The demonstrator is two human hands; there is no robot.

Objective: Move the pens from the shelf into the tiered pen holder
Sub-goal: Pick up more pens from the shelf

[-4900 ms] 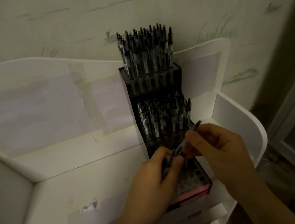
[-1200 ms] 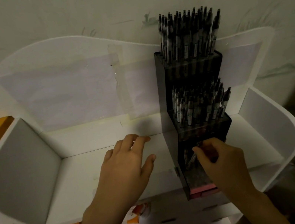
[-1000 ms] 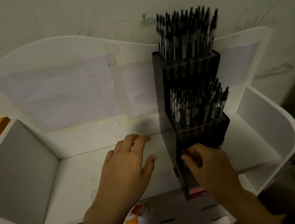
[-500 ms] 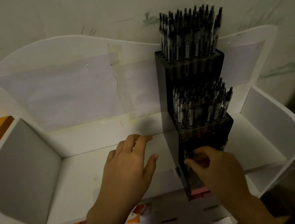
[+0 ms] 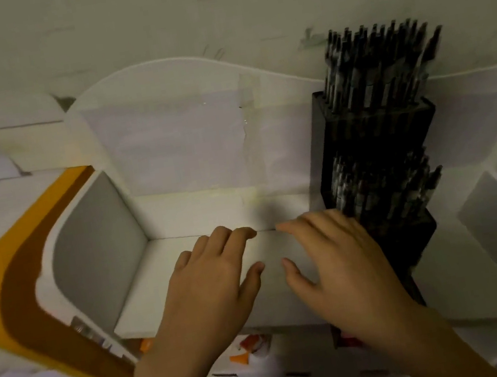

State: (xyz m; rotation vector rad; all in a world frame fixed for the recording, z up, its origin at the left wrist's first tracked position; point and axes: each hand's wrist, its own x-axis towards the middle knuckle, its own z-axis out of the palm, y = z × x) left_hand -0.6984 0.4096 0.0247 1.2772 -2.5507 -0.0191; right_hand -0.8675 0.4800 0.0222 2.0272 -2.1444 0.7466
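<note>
- On the left, the shelf [image 5: 186, 254] shows its white floor between the grey side wall and your hands; no loose pen is visible on it, so sweep the floor and near edge carefully before you call the job done.
- Your left hand [image 5: 214, 289] lies flat over the shelf floor, fingers spread and straight, holding nothing.
- Your right hand [image 5: 342, 264] is just beside it, also spread wide and empty; its far edge sits close against the holder.
- On the right, the tiered pen holder [image 5: 375, 147] stands upright with the pens [image 5: 378, 68] packed in its upper tiers; your hand hides the lowest tier, so check there for free slots.
</note>
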